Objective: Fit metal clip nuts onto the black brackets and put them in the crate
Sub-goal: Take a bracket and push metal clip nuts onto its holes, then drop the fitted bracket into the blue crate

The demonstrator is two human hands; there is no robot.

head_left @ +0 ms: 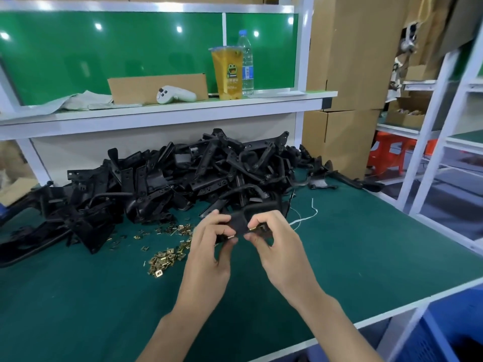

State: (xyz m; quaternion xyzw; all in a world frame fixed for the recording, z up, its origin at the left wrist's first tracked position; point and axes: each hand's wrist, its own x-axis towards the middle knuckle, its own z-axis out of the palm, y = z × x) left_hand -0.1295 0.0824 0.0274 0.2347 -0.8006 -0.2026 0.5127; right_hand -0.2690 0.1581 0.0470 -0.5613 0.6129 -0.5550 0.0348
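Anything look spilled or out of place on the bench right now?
The clip nuts lie scattered loose over the green mat beside the left hand, in no container. A white string trails on the mat past the right hand. The bracket in both hands looks intact.

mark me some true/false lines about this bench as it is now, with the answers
1. Both hands, left hand and right hand, hold one bracket above the mat. True.
2. The loose clip nuts lie right of the hands. False: they lie to the left on the mat.
3. The bracket pile sits behind the hands, below the shelf. True.
4. The bottle lies on its side on the mat. False: it stands upright on the shelf beside the yellow cup.
5. The crate stands on the mat. False: it sits below the table's edge, at lower right.
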